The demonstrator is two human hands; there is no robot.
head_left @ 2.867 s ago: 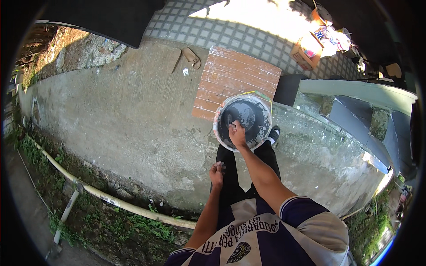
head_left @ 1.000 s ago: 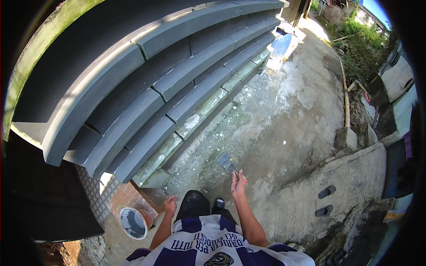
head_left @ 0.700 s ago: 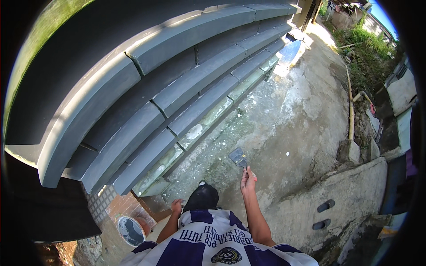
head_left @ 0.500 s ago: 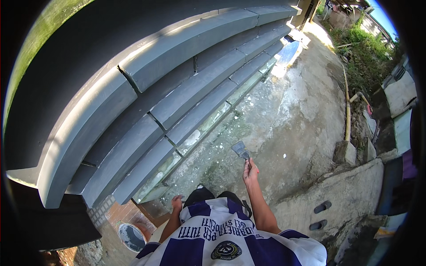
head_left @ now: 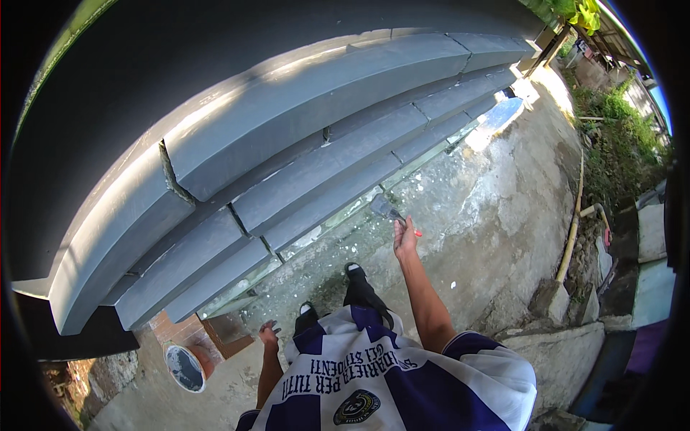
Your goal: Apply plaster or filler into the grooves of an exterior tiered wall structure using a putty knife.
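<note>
Item, one scraper [head_left: 382, 205]: flat grey blade, red at the handle's end. We found it in the right hand [head_left: 404, 237], whose grip pinched the handle between thumb and fingers; the blade pointed forward and leftward, above the ground [head_left: 496, 244], close to its left edge. We could not tell whether the blade touched anything.

Item, one left hand [head_left: 269, 332]: we noted the grip loosely spread, fingers slightly bent, held apart from the right edge of a brown wooden board [head_left: 175, 330].

Item, one bucket [head_left: 204, 358]: grey contents, at the board's near edge. We could not tell whether its base stood on the board or on the ground.

Item, one curved flight of steps [head_left: 316, 108]: grey slabs, dark joints, lining the ground's left edge; its lowest strip was pale and greenish.

Item, one yellowish pipe [head_left: 571, 237]: we listed it along the ground's right edge.

Item, dark footwear [head_left: 356, 276]: on the ground, between the two hands.
</note>
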